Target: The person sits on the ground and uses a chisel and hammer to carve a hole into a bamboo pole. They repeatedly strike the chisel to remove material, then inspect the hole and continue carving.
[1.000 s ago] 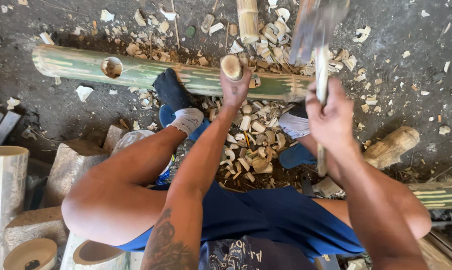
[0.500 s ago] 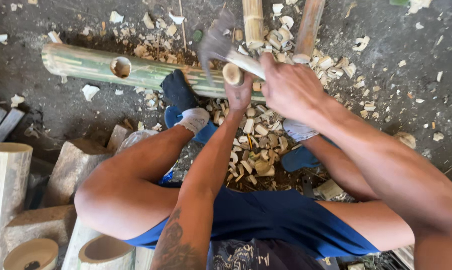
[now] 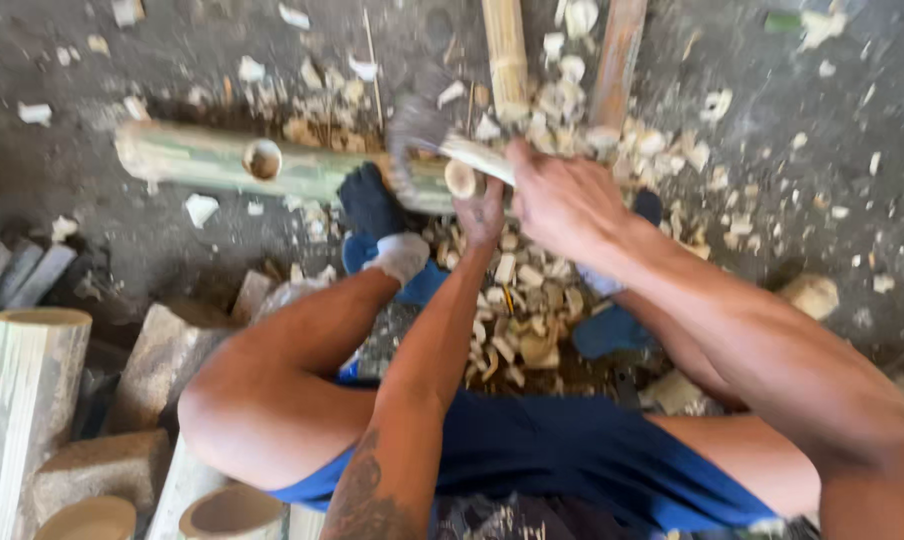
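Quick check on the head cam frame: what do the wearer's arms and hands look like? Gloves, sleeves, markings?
Both hands are bare: no gloves on the left hand or the right hand. Both forearms are bare too, with no sleeves, watch or bands in view. The left forearm carries a dark tattoo near the elbow; its design is too blurred to read. No rings can be made out.

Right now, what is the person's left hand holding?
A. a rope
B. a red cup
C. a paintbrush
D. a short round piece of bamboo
D: the left hand grips a short bamboo piece with a round cut end, stood on the long green bamboo pole, while the right hand swings a blurred chopping blade.
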